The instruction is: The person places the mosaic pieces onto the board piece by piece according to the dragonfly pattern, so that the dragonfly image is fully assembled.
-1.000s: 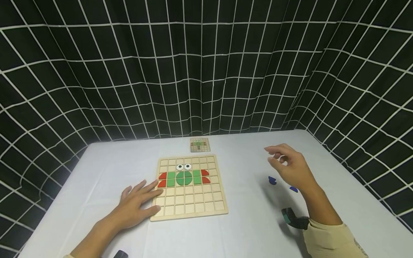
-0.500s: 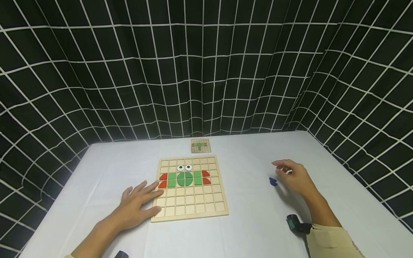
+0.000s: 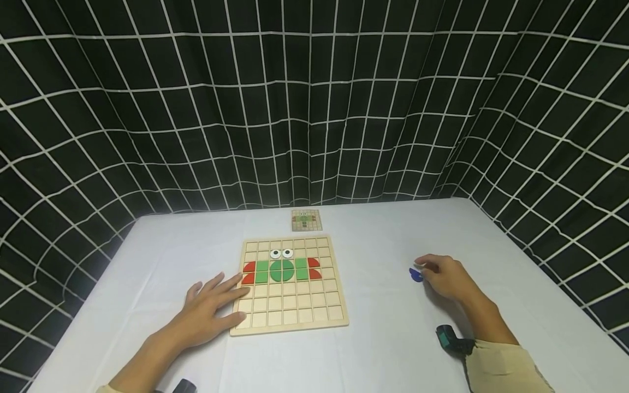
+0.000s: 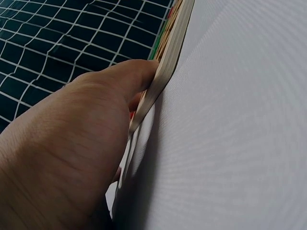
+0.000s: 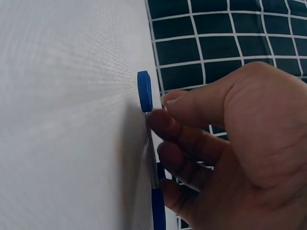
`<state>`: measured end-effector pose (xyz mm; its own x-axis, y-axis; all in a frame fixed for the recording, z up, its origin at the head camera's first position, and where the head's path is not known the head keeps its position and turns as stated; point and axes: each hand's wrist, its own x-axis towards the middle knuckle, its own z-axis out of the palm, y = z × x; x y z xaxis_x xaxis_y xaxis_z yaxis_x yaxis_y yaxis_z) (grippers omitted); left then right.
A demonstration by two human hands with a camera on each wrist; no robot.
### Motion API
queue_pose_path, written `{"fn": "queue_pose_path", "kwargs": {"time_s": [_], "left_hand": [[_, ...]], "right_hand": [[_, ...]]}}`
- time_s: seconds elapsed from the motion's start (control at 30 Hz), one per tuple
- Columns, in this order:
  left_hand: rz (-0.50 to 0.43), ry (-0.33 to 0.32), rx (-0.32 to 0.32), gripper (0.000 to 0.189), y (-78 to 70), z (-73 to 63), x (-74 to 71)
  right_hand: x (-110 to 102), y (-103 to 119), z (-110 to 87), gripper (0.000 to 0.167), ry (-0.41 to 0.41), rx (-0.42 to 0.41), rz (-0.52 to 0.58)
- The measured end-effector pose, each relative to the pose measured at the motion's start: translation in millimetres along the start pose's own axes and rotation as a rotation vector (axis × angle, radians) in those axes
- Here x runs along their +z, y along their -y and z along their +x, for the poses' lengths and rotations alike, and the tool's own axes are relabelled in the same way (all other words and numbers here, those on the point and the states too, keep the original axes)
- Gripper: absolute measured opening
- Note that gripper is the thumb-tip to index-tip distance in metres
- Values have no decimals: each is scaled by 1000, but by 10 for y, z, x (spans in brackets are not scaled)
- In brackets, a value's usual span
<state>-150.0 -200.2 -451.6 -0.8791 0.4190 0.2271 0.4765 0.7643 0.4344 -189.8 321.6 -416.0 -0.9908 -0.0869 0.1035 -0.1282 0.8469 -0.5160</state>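
Note:
My left hand (image 3: pixel 211 314) rests spread on the left edge of a square wooden grid board (image 3: pixel 290 316). In the left wrist view, its thumb presses on the board's rim (image 4: pixel 170 60). Green and red tiles and two round eye pieces (image 3: pixel 282 254) form a figure on the board. On the right, my right hand (image 3: pixel 444 275) is low over the table beside blue half-round tiles (image 3: pixel 415 274). The right wrist view has its thumb and bent fingers close to one blue tile (image 5: pixel 145 91), with a small gap. Two more blue tiles (image 5: pixel 158 208) lie below, partly covered by the fingers.
A small pattern card (image 3: pixel 306 220) lies behind the board, showing a similar figure. White cloth (image 3: pixel 373 322) covers the table. A black curtain with white grid lines (image 3: pixel 309 109) stands around the back and sides.
My right hand has come down and slightly to the right, to the blue tiles, and covers the tile on the right in the head view. The left hand and board stay put.

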Motion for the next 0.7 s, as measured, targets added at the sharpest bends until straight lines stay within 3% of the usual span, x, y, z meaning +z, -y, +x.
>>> {"fn": "queue_pose_path", "kwargs": {"time_s": [0.23, 0.53, 0.7], "left_hand": [[4, 2, -9, 51, 12, 3, -11], [3, 10, -16, 52, 44, 13, 8], [-3, 16, -16, 52, 33, 24, 10]], "right_hand": [[19, 33, 38, 24, 38, -25, 58], [37, 92, 122, 26, 53, -45, 32], [56, 102, 146, 27, 87, -30, 97]]}}
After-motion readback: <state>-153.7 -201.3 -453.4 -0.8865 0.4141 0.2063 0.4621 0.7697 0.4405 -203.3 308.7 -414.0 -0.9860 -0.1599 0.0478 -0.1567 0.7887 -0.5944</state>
